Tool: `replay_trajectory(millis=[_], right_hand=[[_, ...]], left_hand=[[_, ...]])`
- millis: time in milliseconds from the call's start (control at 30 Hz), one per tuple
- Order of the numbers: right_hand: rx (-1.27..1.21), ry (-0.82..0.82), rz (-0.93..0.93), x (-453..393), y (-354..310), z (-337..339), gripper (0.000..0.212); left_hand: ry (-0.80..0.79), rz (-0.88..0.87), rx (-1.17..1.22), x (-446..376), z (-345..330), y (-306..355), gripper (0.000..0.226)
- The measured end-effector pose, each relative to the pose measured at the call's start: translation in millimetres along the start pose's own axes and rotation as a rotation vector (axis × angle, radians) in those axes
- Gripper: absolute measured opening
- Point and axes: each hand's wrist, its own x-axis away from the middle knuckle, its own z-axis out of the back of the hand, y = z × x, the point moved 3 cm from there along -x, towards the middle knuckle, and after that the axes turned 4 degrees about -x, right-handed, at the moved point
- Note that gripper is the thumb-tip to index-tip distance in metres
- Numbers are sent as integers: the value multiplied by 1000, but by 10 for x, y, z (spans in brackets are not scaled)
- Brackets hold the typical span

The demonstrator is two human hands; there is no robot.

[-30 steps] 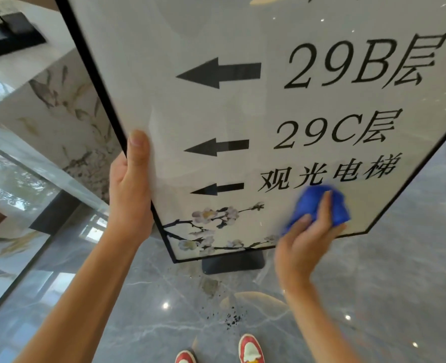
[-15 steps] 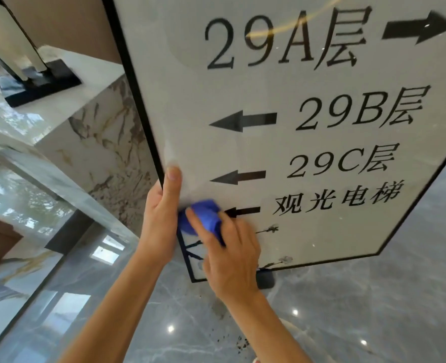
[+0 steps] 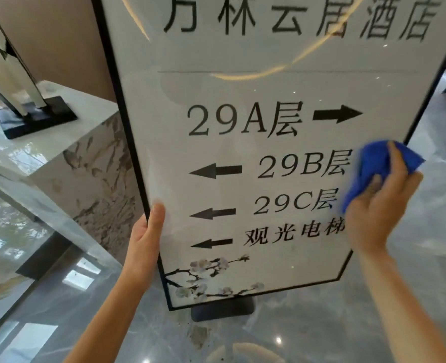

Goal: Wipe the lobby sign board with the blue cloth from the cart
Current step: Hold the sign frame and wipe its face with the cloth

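The lobby sign board [image 3: 242, 158] fills the middle of the head view: a white glossy panel in a thin black frame, printed with black arrows, floor numbers and a blossom branch. My left hand [image 3: 144, 244] grips its left edge, thumb on the front. My right hand [image 3: 376, 205] presses the crumpled blue cloth [image 3: 373, 166] against the panel's right edge, beside the "29B" line. The hand covers the lower part of the cloth and the end of the bottom line of text.
The sign's dark base [image 3: 223, 310] stands on a glossy grey marble floor [image 3: 295, 331]. Close on the left is a marble pedestal [image 3: 91, 163] carrying a sculpture on a black plinth [image 3: 36, 116]. A brown wall rises behind.
My right hand has swept the blue cloth from the lower left of the panel, next to my left hand, up and across to the right edge. The view has tilted upward.
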Motion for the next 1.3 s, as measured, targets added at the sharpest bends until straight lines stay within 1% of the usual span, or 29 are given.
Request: replay_trajectory(millis=[67, 100, 133, 167, 200, 267, 300, 367, 433, 500, 600, 733, 833, 900, 967, 1033, 1100, 1167, 1233, 1300], right_hand=[[6, -22, -21, -46, 76, 78, 49], [10, -37, -24, -34, 79, 87, 48], [9, -45, -34, -22, 62, 82, 48], [10, -48, -43, -13, 39, 72, 49], [16, -49, -52, 2, 28, 63, 49], [21, -51, -68, 7, 16, 56, 52], [25, -56, -75, 11, 19, 61, 54], [34, -64, -82, 16, 15, 72, 55], [34, -65, -79, 4, -11, 85, 52], [34, -62, -77, -3, -35, 91, 48], [27, -54, -70, -3, -48, 85, 46], [-16, 30, -106, 26, -151, 55, 45], [-54, 77, -130, 130, -511, -111, 44], [-64, 61, -66, 266, -929, -319, 45], [-67, 9, 13, 433, -1359, -547, 48], [-57, -79, 94, 631, -1745, -759, 58], [-41, -170, 192, 779, -2084, -929, 78], [-24, -212, 273, 794, -2347, -1048, 87], [-18, -179, 319, 667, -2540, -1098, 85], [-31, -130, 350, 435, -2678, -1102, 74]], left_hand=[[-12, 8, -14, 30, 0, 51, 85], [-32, 10, -18, 51, 3, 83, 80], [-50, 1, -20, 68, 13, 132, 71], [-53, -16, -35, 78, 32, 219, 60], [-39, -38, -52, 64, 53, 320, 55], [8, -113, -65, -68, 105, 632, 66], [34, -163, -56, -159, 120, 850, 67], [73, -274, -30, -377, 122, 1344, 62], [106, -379, -29, -597, 82, 1794, 63], [138, -466, -66, -745, -6, 2077, 53], [223, -515, -117, -825, -102, 2129, 37], [316, -532, -164, -808, -105, 2044, 34], [330, -543, -168, -798, -113, 2043, 34], [312, -553, -164, -794, -125, 2023, 33], [304, -555, -160, -798, -129, 2014, 34], [312, -558, -158, -794, -129, 2015, 35], [297, -541, -127, -787, -124, 1992, 34], [257, -516, -74, -788, -111, 1962, 38], [216, -495, -38, -795, -107, 1955, 48], [201, -480, -41, -795, -115, 1976, 50]])
